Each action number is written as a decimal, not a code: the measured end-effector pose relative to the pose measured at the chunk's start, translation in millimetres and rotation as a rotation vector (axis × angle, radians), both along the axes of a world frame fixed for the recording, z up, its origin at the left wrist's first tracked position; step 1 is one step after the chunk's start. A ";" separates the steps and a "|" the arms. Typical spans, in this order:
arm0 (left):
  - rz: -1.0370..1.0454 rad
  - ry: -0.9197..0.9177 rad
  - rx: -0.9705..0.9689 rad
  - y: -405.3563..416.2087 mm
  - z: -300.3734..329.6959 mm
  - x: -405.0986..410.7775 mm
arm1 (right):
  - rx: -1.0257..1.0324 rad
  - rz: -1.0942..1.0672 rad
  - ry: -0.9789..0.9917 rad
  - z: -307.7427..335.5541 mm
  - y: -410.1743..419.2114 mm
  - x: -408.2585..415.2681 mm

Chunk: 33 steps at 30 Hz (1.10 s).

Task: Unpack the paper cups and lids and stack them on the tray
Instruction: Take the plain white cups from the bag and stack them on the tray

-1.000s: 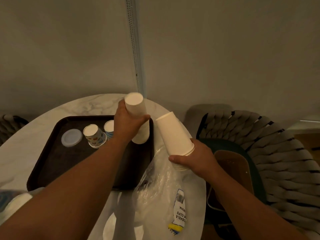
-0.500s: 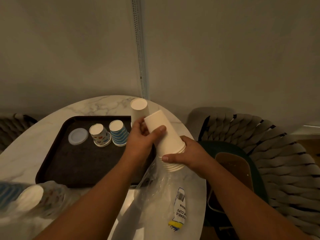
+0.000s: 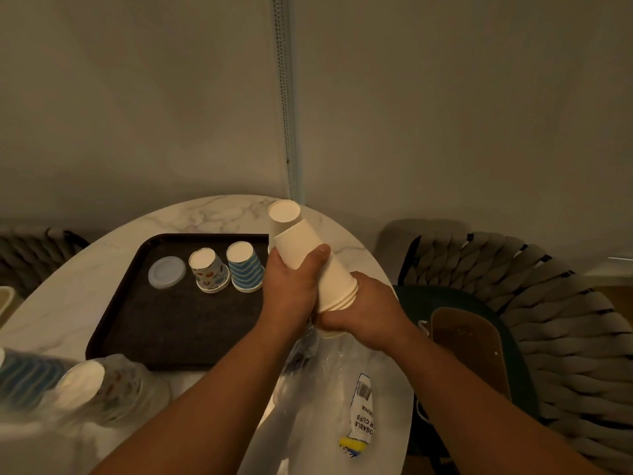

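Both my hands hold a nested stack of plain white paper cups (image 3: 323, 269), tilted bottom-up above the tray's right edge. My left hand (image 3: 291, 289) grips the upper cups with the thumb across them. My right hand (image 3: 363, 310) wraps the stack's rim end from below. Behind it another white cup (image 3: 283, 214) stands upside down on the dark tray (image 3: 164, 323). On the tray also stand a patterned cup stack (image 3: 209, 270), a blue striped cup stack (image 3: 245, 267) and a clear lid (image 3: 166, 272).
An emptied clear plastic bag (image 3: 329, 406) with a printed label lies on the marble table (image 3: 219, 209) under my arms. Bagged cups (image 3: 82, 389) lie at the near left. A woven chair (image 3: 555, 323) stands close on the right, the wall just behind.
My left hand left the white cup standing on the tray and came back onto the stack in my right hand, sliding down to grip its upper cups. The stack moved left.
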<state>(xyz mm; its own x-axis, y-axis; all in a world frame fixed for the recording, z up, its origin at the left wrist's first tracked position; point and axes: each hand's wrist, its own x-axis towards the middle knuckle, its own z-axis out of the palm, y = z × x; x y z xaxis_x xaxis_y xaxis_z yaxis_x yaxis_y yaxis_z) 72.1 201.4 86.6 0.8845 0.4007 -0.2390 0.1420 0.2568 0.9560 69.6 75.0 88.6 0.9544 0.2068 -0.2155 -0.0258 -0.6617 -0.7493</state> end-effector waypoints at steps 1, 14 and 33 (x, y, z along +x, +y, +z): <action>0.020 0.008 0.007 -0.3 -0.9 1.6 | -0.030 -0.006 -0.036 0.4 1.6 -0.5; 0.119 -0.371 0.519 59.8 84.9 88.2 | 0.022 -0.160 -0.081 -1.6 -18.4 11.6; 0.172 -0.178 0.566 53.5 -12.0 46.3 | 0.247 -0.173 0.040 -19.0 -30.2 8.9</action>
<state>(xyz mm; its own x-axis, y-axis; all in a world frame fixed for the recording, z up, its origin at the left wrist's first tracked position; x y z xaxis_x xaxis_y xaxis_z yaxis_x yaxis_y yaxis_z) 118.3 254.9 74.6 0.8030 0.5624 0.1974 -0.0301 -0.2924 0.9558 78.5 44.7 69.6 0.9719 0.0924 -0.2167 -0.1547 -0.4431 -0.8830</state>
